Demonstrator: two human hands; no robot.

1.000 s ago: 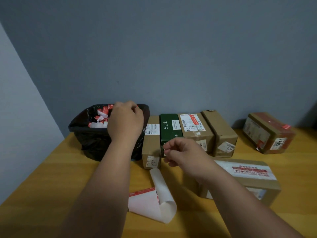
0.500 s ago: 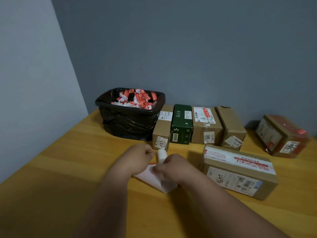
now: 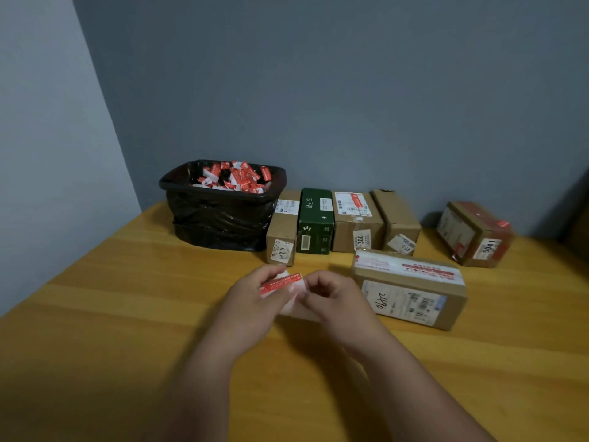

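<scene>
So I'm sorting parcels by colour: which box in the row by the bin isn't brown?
The green box, second from the bin; the other three in that row are plain brown cardboard.

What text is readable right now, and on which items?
"300": sticker on the third box in the row.
"5041": sticker on the far-right box.
Too blurred: white characters on the green box, handwriting on the nearest box, red-edged label held by left hand and right hand.

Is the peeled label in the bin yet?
No, the left hand and right hand both pinch the red-and-white label above the table, short of the black-lined bin.
</scene>
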